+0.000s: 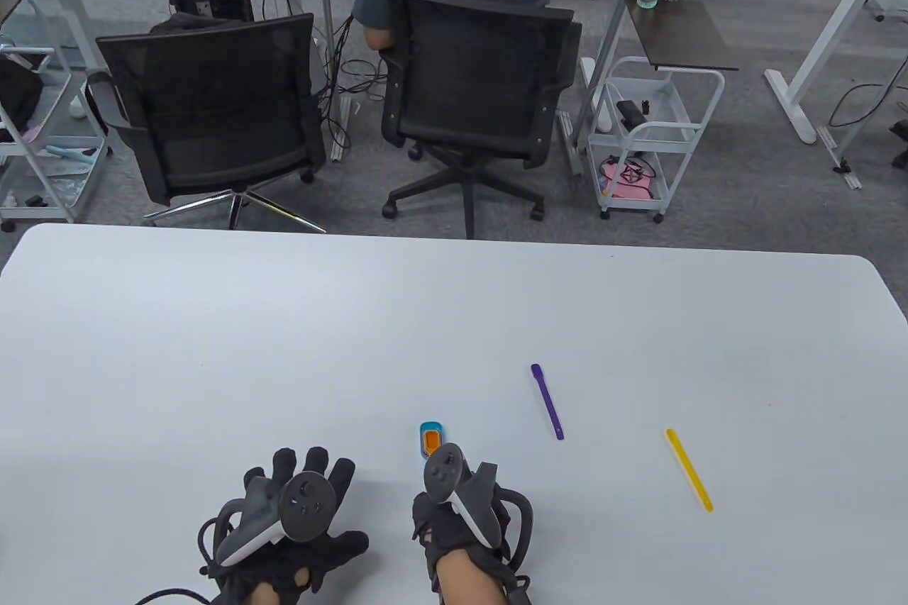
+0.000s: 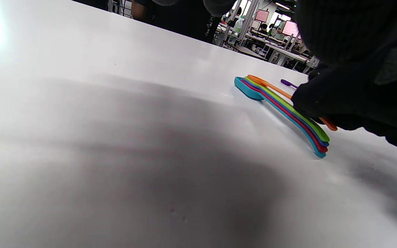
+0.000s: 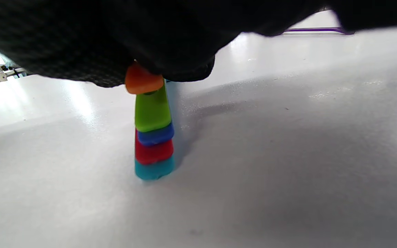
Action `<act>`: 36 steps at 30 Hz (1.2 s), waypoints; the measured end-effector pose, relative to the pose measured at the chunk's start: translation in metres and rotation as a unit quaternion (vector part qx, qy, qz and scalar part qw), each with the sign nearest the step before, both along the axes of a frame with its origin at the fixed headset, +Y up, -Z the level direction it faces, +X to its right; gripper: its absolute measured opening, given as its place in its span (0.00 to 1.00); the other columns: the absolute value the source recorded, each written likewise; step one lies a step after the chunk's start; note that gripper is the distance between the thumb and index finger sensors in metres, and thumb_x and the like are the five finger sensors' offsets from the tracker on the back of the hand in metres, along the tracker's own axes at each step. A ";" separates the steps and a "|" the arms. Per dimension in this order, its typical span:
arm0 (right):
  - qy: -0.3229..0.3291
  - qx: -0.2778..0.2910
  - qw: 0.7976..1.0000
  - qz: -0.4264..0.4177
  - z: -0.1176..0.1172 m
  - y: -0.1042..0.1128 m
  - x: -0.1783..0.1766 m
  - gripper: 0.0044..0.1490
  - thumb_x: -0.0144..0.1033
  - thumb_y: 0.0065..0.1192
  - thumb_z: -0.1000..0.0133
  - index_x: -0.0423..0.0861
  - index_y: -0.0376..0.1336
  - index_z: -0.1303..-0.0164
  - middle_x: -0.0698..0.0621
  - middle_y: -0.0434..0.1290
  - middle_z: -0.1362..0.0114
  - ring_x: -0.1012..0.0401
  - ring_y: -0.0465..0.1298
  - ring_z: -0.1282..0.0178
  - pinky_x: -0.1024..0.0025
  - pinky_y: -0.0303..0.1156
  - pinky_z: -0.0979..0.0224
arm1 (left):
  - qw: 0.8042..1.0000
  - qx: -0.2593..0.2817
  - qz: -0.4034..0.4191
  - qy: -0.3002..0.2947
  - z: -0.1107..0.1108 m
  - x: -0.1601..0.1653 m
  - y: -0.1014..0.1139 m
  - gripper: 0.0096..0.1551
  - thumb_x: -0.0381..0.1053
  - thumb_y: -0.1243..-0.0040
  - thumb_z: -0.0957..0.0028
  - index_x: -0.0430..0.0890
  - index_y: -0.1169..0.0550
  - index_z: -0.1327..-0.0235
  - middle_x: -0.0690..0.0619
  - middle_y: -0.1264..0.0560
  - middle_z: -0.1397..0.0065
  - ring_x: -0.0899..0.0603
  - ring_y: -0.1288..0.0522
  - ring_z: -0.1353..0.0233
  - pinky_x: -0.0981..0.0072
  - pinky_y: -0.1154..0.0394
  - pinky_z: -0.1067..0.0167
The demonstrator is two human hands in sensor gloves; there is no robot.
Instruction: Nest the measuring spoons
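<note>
Measuring spoons, nested stack [image 2: 281,106]: five spoons — teal, red, blue, green and orange, bottom to top — are lying on the white table [image 1: 213,350], bowls pointing away from the person, handles fanned at the near end.
Orange spoon [image 3: 142,82]: being pressed down by the handle onto the green one, probably so that its bowl is seated in the stack.
Right hand [image 1: 461,520]: being held over the stack's handles, fingertips bearing on the orange handle; whether the fingers are wrapped around it cannot be told.
Left hand [image 1: 298,527]: being rested flat on the table beside the stack, fingers spread, nothing being held — apparently kept clear of the work.
Purple spoon [image 1: 547,401]: lying loose, beyond and to the right of the stack.
Yellow spoon [image 1: 689,469]: lying loose farther right, well apart from the stack.
Stage, as judged: two spoons are waiting to be added.
</note>
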State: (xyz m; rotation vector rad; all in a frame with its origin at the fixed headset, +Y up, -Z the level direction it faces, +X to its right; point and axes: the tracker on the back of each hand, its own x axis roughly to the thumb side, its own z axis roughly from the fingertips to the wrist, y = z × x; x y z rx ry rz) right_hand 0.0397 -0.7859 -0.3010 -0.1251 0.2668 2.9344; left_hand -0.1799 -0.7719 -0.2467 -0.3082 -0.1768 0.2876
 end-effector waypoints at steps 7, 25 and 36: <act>-0.001 -0.001 1.000 -0.001 0.000 0.000 0.001 0.35 0.57 0.75 0.53 0.38 0.75 0.53 0.62 0.82 0.74 0.70 0.76 0.89 0.65 0.82 0.82 | 1.000 -0.001 -0.001 0.000 0.000 0.000 0.000 0.64 0.75 0.36 0.54 0.51 0.49 0.11 0.38 0.58 0.09 0.19 0.67 0.15 0.15 0.66 0.32; -0.005 -0.012 1.000 -0.007 0.000 -0.002 0.003 0.37 0.59 0.75 0.53 0.38 0.75 0.52 0.62 0.82 0.74 0.69 0.76 0.89 0.65 0.82 0.81 | 1.000 -0.001 0.001 0.000 0.000 0.000 0.001 0.64 0.75 0.36 0.54 0.51 0.49 0.11 0.38 0.57 0.09 0.19 0.66 0.15 0.15 0.66 0.32; -0.006 -0.004 0.999 -0.035 0.002 0.002 0.013 0.40 0.62 0.74 0.54 0.39 0.74 0.49 0.62 0.82 0.73 0.69 0.76 0.88 0.65 0.82 0.81 | 1.000 -0.001 0.003 0.001 0.001 -0.001 0.001 0.64 0.75 0.36 0.54 0.51 0.49 0.11 0.38 0.57 0.09 0.19 0.65 0.15 0.15 0.66 0.32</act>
